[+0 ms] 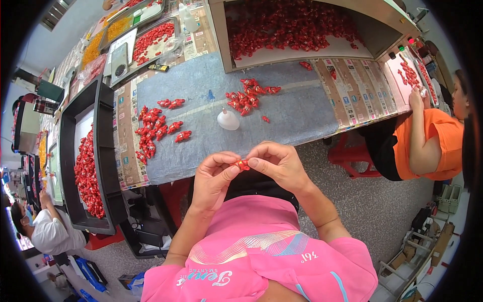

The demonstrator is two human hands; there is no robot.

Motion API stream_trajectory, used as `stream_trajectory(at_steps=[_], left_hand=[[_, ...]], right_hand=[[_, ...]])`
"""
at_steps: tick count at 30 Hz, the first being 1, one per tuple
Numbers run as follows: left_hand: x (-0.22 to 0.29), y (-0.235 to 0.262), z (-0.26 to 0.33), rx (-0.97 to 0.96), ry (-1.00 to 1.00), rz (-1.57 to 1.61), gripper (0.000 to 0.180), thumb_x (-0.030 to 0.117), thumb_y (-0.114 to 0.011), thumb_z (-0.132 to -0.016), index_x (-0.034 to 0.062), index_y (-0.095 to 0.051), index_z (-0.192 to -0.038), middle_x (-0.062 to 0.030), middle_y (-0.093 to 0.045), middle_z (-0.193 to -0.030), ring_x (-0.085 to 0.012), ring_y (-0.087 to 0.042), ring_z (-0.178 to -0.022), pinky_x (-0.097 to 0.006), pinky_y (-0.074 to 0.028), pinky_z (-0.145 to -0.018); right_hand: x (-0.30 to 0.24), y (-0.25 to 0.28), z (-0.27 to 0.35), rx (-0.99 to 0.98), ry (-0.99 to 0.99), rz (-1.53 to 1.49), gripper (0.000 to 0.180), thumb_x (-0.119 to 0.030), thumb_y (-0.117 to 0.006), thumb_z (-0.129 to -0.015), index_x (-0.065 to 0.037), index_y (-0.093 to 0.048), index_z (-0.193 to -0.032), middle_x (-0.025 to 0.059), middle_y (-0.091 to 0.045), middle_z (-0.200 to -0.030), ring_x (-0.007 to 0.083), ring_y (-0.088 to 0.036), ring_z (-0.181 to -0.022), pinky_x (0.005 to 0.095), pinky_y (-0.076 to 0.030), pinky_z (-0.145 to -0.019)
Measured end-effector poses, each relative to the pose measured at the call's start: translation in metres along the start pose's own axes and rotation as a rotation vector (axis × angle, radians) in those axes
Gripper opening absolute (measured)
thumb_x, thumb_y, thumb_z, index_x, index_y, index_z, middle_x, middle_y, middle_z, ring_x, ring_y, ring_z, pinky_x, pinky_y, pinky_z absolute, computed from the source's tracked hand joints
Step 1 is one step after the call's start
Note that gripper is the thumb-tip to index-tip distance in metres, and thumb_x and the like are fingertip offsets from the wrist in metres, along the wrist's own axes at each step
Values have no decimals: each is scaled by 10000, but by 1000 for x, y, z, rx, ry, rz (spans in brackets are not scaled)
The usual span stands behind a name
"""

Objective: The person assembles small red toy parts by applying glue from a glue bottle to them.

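Between the fingertips of both hands is a small red figurine (242,164) with a bit of yellow on it, held just off the table's near edge. My left hand (216,173) pinches it from the left. From the right, my right hand (278,165) grips it between thumb and forefinger. Beyond my hands a white squeeze bottle with a thin nozzle (228,120) stands on the blue-grey mat (196,75). A cluster of red figurines (151,128) lies left of it, and another group (246,98) lies behind it. One small red piece (265,119) sits alone to its right.
A black crate (107,151) with many red pieces stands at the left. At the back, an open box (302,58) holds a large red heap. A phone (119,63) lies near trays at the back left. Co-workers sit at the right (427,141) and left (53,229).
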State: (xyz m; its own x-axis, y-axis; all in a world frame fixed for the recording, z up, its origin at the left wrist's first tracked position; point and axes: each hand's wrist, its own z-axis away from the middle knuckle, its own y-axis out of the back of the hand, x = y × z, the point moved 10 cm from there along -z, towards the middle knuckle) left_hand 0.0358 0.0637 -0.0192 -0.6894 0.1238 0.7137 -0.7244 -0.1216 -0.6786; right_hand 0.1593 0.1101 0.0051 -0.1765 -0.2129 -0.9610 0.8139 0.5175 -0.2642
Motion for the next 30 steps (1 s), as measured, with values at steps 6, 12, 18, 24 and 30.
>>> stream_trajectory(at_steps=[6, 12, 18, 24, 30], left_hand=[[1, 2, 1, 1, -22, -69, 178, -83, -663, -792, 8, -624, -940, -106, -610, -1028, -171, -613, -938, -287, -514, -866], [6, 2, 1, 8, -71, -175, 165, -88, -674, -782, 6, -654, -915, -105, -632, -1001, -159, -616, -934, -267, -502, -857], [9, 2, 2, 4, -95, -229, 175, -112, -668, -771, 9, -677, -898, -111, -636, -990, -169, -623, -922, -276, -516, -853], [5, 4, 3, 27, -43, -149, 182, -113, -667, -771, 10, -681, -904, -116, -638, -988, -177, -627, -921, -274, -527, -840], [10, 5, 5, 55, -101, -248, 175, -114, -671, -768, 7, -683, -894, -117, -646, -982, -176, -632, -912, -270, -526, -836]], right_hand=[[-2, 1, 2, 1, 46, 56, 143, -103, -661, -875, 23, -656, -942, 30, -632, -901, 67, -588, -811, 205, -484, -702], [-3, 2, 0, -14, 57, 91, 133, -103, -674, -862, 13, -668, -927, 37, -627, -904, 65, -577, -790, 205, -473, -670], [-21, 1, 3, 37, 168, 276, 87, -69, -697, -823, -8, -690, -884, 48, -648, -853, 79, -583, -736, 217, -463, -628], [-25, -1, 2, 12, 200, 287, 78, -38, -708, -799, -13, -695, -872, 55, -652, -825, 92, -594, -714, 221, -464, -617], [-22, -2, 1, 9, 186, 249, 76, -33, -703, -803, -6, -691, -873, 61, -650, -837, 101, -601, -733, 218, -469, -630]])
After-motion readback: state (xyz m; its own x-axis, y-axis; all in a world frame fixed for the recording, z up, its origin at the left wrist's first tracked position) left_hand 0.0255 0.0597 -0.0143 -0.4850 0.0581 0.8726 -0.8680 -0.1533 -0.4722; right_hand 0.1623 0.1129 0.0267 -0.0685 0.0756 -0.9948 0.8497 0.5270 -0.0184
